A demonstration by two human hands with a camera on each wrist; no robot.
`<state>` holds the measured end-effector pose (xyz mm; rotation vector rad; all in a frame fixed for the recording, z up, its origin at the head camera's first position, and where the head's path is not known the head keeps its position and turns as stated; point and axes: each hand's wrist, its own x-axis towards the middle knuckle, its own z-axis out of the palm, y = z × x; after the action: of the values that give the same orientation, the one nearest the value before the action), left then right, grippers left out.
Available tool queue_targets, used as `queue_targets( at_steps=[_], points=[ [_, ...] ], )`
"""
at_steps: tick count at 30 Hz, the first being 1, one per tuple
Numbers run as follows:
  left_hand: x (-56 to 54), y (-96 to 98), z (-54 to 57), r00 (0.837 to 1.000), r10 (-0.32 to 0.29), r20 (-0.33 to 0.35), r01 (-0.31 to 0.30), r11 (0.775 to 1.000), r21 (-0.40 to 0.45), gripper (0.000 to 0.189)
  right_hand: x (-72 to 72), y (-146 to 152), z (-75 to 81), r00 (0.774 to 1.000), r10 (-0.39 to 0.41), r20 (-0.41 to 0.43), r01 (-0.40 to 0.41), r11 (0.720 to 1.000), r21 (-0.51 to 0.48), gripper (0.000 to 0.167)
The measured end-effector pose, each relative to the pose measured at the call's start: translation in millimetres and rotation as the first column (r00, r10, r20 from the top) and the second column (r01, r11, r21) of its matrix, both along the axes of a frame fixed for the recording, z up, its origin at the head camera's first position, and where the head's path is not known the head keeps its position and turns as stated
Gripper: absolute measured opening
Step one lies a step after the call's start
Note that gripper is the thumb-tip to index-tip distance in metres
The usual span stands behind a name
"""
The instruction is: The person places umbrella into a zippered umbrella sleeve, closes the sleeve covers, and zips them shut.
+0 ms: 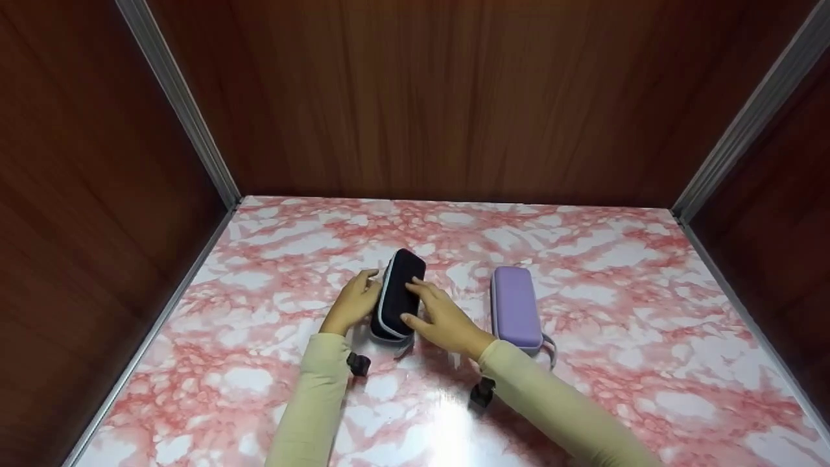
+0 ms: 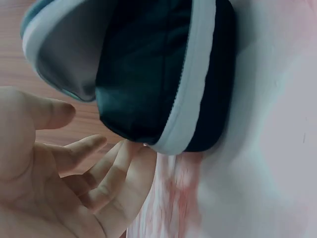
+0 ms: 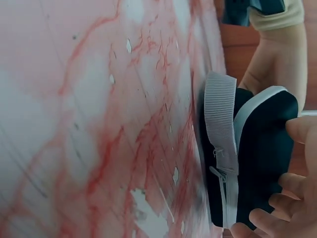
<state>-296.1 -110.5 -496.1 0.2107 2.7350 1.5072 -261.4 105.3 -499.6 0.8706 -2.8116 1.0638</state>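
A black zippered hard case [image 1: 403, 292] with pale grey zipper trim lies lengthwise between the two hands. Its lid stands ajar on the left side, where the left wrist view shows a dark lining [image 2: 141, 74] and a grey lid interior [image 2: 74, 49]. Beside that gap is my left hand [image 1: 353, 301], fingers loosely bent, some fingertips touching the case's lower edge. My right hand [image 1: 447, 319] rests on the lid with thumb and fingers spread. A ribbed grey strap [image 3: 220, 114] and a zipper pull [image 3: 218, 173] show at the near end.
To the right lies a purple case [image 1: 517, 305] with a grey wrist loop [image 1: 550, 350]. Both sit on a red-and-white marbled tabletop [image 1: 259, 383]. Brown wood-look panels [image 1: 415, 97] with metal corner posts [image 1: 185, 97] enclose the back and sides.
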Motion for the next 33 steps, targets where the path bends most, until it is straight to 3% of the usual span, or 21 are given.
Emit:
queue_targets(
  at_steps=[9,16,25,33],
  points=[
    [3.4,-2.4,-1.1,0.993,-0.029,0.111,0.024,0.999,0.046,0.061,-1.5,-3.6,2.2,0.999,0.023,0.045,-0.029,0.990,0.141,0.067],
    [7.6,-3.3,-2.9,0.962,-0.052,0.268,0.040,0.998,0.049,0.075,-1.6,-3.6,6.4,0.997,0.016,0.071,-0.028,0.986,0.167,0.068],
    [6.1,-0.6,-1.4,0.947,-0.038,0.318,0.018,0.998,0.065,0.082,-3.6,-5.2,2.9,0.987,0.048,0.154,-0.059,0.996,0.067,0.069],
    [3.3,2.5,-3.6,0.948,-0.100,0.302,0.040,0.979,0.199,0.072,-5.7,-3.5,1.8,0.978,0.076,0.192,-0.071,0.997,-0.031,0.067]
  ],
)
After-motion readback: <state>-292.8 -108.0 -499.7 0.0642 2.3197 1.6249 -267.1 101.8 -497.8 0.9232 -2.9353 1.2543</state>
